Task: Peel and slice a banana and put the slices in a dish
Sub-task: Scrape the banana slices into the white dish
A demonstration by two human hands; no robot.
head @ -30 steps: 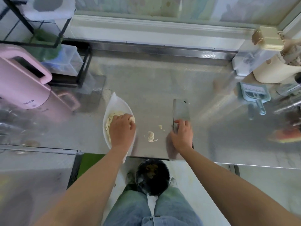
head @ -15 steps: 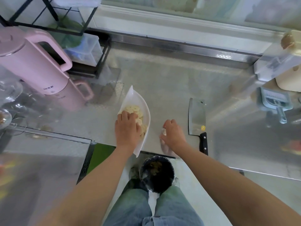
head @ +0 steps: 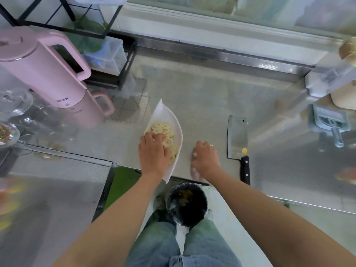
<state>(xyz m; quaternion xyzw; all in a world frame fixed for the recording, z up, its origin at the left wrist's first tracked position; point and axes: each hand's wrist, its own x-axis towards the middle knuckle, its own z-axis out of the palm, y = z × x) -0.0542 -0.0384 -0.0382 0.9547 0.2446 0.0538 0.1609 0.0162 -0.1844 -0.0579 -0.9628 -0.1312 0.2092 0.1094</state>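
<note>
The white boat-shaped dish (head: 164, 115) sits at the front edge of the steel surface (head: 202, 93), its near tip past the rim; the banana slices (head: 161, 128) are heaped inside it. The left hand (head: 153, 153) rests on the heap, fingers loosely bent and the tips touching slices; the right hand (head: 206, 157) is curled knuckles-up on the surface just beside the dish, a pale banana scrap (head: 194, 154) at its fingertips, though I cannot tell whether it is pinched. A cleaver (head: 237, 138) lies flat to the right, apart from both hands, its black handle toward the person; a pink kettle (head: 42, 68) stands far left.
</note>
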